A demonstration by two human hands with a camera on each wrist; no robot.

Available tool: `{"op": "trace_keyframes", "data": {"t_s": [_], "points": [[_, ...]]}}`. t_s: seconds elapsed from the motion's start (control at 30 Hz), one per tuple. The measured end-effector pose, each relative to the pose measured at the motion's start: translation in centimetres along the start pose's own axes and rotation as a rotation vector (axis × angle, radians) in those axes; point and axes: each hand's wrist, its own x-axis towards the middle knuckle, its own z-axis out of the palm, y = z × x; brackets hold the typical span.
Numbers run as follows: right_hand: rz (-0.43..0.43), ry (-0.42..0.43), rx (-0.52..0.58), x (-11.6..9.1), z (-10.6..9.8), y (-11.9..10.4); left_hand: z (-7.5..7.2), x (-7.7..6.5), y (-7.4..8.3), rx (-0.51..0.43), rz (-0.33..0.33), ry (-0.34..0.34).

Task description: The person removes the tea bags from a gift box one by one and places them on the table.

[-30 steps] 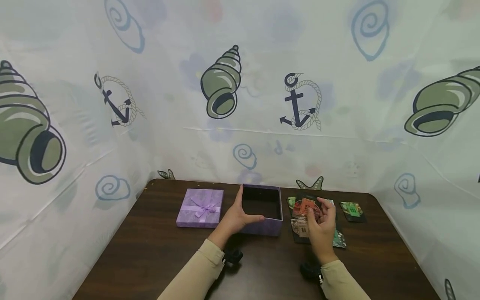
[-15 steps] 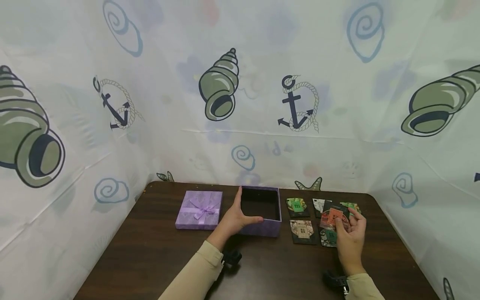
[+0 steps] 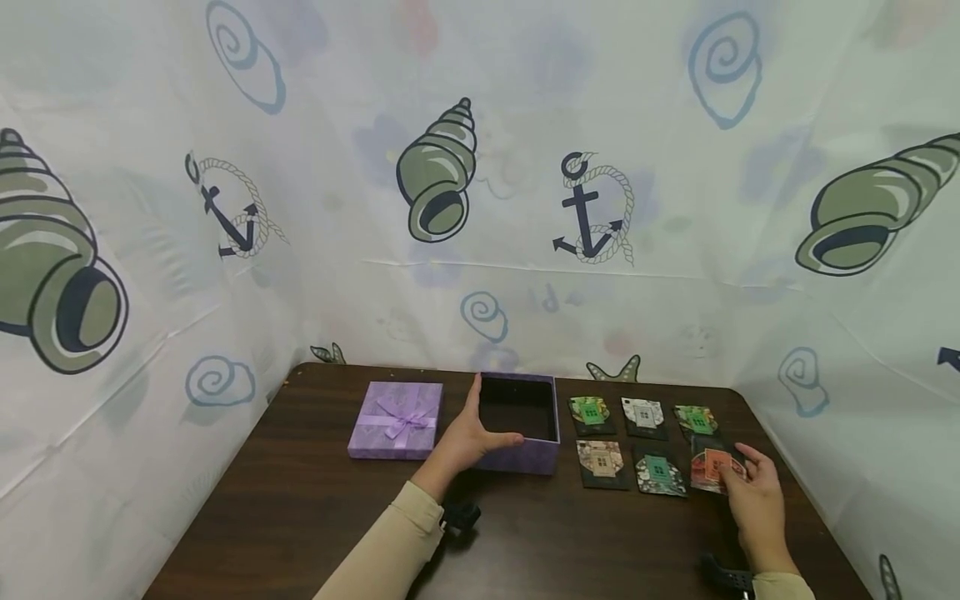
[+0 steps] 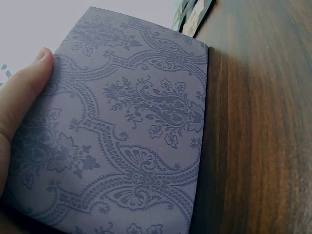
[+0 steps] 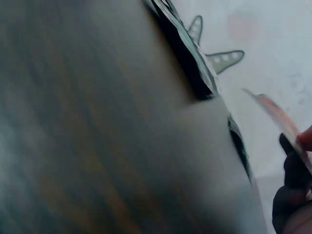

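In the head view my left hand (image 3: pixel 461 439) rests against the front left corner of an open purple box (image 3: pixel 517 458) with a dark inside. Its fingers stretch along the left side and its thumb lies across the front. The left wrist view shows the thumb on the patterned box wall (image 4: pixel 131 112). At the right, my right hand (image 3: pixel 759 504) pinches a small square black sachet with a red print (image 3: pixel 708 462). This sachet is just below a green-printed sachet (image 3: pixel 696 419) and right of a teal-printed one (image 3: pixel 660 473). The right wrist view shows the pinched sachet (image 5: pixel 278 114) edge-on, blurred.
A purple lid with a bow (image 3: pixel 396 421) lies left of the box. Between box and right hand lie more sachets: a green one (image 3: pixel 591 414), a white one (image 3: pixel 643 417) and a beige one (image 3: pixel 602 463). A printed cloth (image 3: pixel 525 167) surrounds the dark wooden table (image 3: pixel 315 500).
My right hand has carried the red-printed sachet rightward, from above the left sachets to the right end of the front row. The left hand has stayed at the box.
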Motion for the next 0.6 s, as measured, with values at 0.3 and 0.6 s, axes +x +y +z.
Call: {"op": "trace_keyframes", "data": {"t_s": [0.3,0.6], "points": [[-0.09,-0.157,-0.494,2.0,-2.3,1.5,-0.3,-0.2,-0.1,0.003,0.01,-0.013],[-0.202,-0.2,-0.597,1.9,-2.4,1.6,-0.7,0.0,-1.4,-0.069,0.089,-0.001]]}}
